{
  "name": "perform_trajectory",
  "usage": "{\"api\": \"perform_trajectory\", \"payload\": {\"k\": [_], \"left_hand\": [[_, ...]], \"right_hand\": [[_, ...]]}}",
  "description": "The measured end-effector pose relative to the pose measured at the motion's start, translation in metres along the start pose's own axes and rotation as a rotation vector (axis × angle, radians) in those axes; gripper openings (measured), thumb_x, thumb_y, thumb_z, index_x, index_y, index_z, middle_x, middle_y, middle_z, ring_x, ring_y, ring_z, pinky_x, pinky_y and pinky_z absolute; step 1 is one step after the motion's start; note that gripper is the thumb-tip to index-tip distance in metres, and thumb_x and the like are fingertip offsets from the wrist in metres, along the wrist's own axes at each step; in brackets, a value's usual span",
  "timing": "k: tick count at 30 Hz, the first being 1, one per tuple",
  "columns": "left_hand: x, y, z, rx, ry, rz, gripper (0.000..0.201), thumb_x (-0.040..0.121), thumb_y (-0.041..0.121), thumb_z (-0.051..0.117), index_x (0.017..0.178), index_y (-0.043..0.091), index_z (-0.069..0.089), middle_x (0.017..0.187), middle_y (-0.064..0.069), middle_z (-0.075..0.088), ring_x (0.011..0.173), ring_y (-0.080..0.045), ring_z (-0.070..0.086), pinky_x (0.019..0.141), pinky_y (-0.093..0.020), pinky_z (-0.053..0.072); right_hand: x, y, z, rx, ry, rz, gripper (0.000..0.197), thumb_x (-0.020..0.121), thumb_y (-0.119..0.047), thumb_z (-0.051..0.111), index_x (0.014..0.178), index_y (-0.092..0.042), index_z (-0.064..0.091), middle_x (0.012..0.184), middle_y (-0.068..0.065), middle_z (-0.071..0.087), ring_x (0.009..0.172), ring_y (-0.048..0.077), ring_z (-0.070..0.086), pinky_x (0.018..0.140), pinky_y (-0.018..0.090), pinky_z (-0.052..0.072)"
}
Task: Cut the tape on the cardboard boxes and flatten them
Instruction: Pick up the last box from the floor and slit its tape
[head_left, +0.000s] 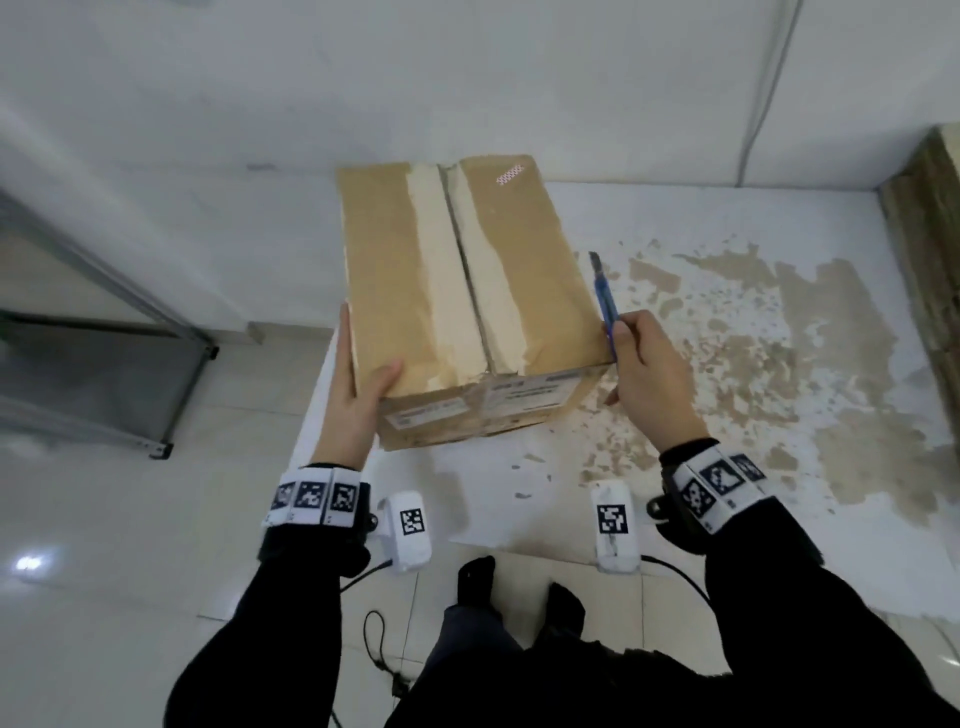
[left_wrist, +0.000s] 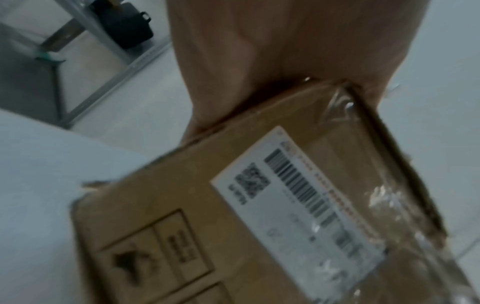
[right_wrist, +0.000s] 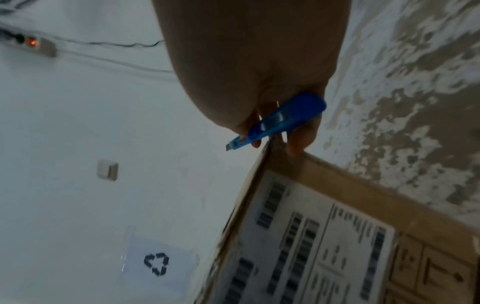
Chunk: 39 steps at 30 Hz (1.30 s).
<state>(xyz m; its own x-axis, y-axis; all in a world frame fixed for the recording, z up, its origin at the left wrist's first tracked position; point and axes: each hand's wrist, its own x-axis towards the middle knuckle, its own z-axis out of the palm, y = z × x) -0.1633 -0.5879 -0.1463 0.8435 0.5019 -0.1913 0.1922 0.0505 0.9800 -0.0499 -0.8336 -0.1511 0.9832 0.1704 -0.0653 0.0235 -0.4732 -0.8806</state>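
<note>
A brown cardboard box (head_left: 462, 291) stands on a white sheet on the floor, its top flaps meeting along a centre seam (head_left: 467, 275) flanked by pale torn strips. My left hand (head_left: 358, 374) clasps the box's near left corner, thumb on top and fingers down the left side. My right hand (head_left: 649, 369) grips a blue utility knife (head_left: 605, 301) at the box's right edge, blade pointing away from me. The left wrist view shows the box's front face (left_wrist: 233, 226) with a barcode label (left_wrist: 293, 197) under clear tape. The knife (right_wrist: 275, 121) shows a short blade tip in the right wrist view.
A metal shelf frame (head_left: 104, 353) stands at the left. The white floor sheet (head_left: 779, 364) at the right is scuffed with brown patches. A brown upright edge (head_left: 930, 249) is at the far right. My feet (head_left: 519, 597) and cables are close below the box.
</note>
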Motion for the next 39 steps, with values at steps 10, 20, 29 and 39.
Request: {"api": "perform_trajectory", "payload": {"k": [10,20,29,39], "left_hand": [[-0.012,-0.026,0.040,0.254,-0.344,0.060,0.100,0.080,0.063,0.061,0.145,0.047,-0.012,0.156,0.022,0.010,0.141,0.003,0.020,0.118,-0.041,0.024],[0.096,0.032,0.068,1.146,-0.470,0.454,0.079,0.096,0.057,0.031,0.152,0.009,0.005,0.160,-0.012,0.002,0.148,-0.024,0.000,0.120,-0.039,0.003],[0.101,0.000,0.073,1.206,-0.360,0.614,0.081,0.089,0.060,0.014,0.150,0.008,0.025,0.157,-0.017,0.020,0.148,-0.029,0.008,0.120,-0.043,0.009],[0.102,0.002,0.073,1.195,-0.352,0.556,0.079,0.088,0.059,0.015,0.153,0.013,0.014,0.160,-0.012,0.007,0.148,-0.024,-0.001,0.120,-0.039,0.000]], "right_hand": [[-0.004,-0.030,-0.043,-0.494,0.251,-0.114,0.016,0.101,-0.017,0.037,0.094,-0.007,0.048,0.077,0.008,0.055,0.063,0.027,0.049,0.049,0.033,0.033],[0.113,-0.104,0.027,-0.743,-0.222,-0.076,0.031,0.098,-0.010,0.033,0.127,-0.003,0.043,0.111,0.019,0.058,0.090,0.029,0.053,0.072,0.028,0.032],[0.127,-0.108,0.061,-1.116,-0.080,-0.217,0.031,0.094,-0.006,0.032,0.118,-0.006,0.052,0.107,0.014,0.062,0.096,0.032,0.059,0.083,0.035,0.042],[0.088,-0.114,0.056,-0.937,-0.224,-0.014,0.025,0.101,-0.010,0.031,0.121,-0.002,0.043,0.098,0.014,0.055,0.077,0.027,0.048,0.067,0.032,0.031]]}}
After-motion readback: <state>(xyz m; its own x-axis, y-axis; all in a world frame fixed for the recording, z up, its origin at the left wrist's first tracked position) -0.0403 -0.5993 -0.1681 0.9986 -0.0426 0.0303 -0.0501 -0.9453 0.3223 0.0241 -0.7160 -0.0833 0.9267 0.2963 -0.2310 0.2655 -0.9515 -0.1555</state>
